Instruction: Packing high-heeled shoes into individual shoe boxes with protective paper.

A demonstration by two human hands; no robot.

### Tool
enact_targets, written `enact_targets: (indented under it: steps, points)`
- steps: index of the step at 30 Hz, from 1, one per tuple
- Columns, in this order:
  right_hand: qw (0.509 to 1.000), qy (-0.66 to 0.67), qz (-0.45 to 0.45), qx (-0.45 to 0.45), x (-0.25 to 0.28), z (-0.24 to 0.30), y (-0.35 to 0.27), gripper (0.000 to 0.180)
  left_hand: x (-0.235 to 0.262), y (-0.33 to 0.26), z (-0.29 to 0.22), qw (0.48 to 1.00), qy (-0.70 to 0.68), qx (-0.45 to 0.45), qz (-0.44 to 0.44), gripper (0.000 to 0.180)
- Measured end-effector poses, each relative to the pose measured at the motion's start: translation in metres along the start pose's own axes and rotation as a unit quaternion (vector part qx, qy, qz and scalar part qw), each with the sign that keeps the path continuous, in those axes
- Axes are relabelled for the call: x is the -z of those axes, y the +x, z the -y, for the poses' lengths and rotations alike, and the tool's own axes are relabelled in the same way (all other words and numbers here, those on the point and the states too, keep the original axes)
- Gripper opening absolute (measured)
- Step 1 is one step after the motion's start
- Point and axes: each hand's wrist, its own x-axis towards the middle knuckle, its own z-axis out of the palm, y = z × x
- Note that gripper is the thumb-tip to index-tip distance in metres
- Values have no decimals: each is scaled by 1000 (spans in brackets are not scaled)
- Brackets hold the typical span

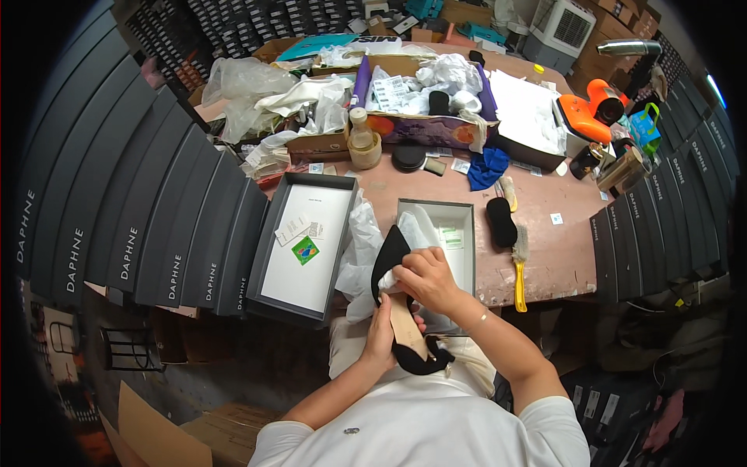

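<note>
Closest to me, a person in a white shirt [436, 428] is sitting at the edge of a pinkish counter [560, 241], working over their lap. Tall stacks of dark grey shoe boxes [140, 226] are curving along the person's left, and another stack [661, 226] is rising on the right. An open box lid [299, 249] is lying on the counter with paper slips and a green sticker inside it, and just beside it the open shoe box [459, 233] is sitting with white tissue paper [362, 257] spilling between the two. Both hands are holding a black high-heeled shoe [401, 311] with a tan sole, tilted over the lap just in front of the box. The left hand [381, 338] is cupping the shoe from beneath, fingers wrapped round its side. The right hand [428, 276] is sitting on top near the toe, fingers pressed together, pinching a wad of white tissue against the shoe. Further right, a black oval brush [501, 222] and a yellow-handled brush [520, 268] are lying on the counter, well apart from the hands.
</note>
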Motion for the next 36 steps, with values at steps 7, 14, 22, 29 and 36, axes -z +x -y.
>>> enact_targets:
  steps: [7, 14, 22, 29, 36]
  points:
    - [974, 168, -25, -150, 16, 5, 2, 55, 12, 1, -21, 994, -4, 60, 90, 61]
    - [920, 254, 107, -277, 5, 5, 9, 89, 4, -1, -9, 992, 95, -60, 65, 62]
    - [892, 92, 324, -301, 15, 7, -33, 76, 14, 45, -90, 731, 530, -421, -85, 83]
    - [803, 353, 153, -455, -8, -17, -69, 37, 2, 30, -49, 792, 425, -436, 32, 79]
    - [957, 83, 255, -114, 80, 34, -7, 22, 0, 53, -80, 988, 68, -118, 76, 70]
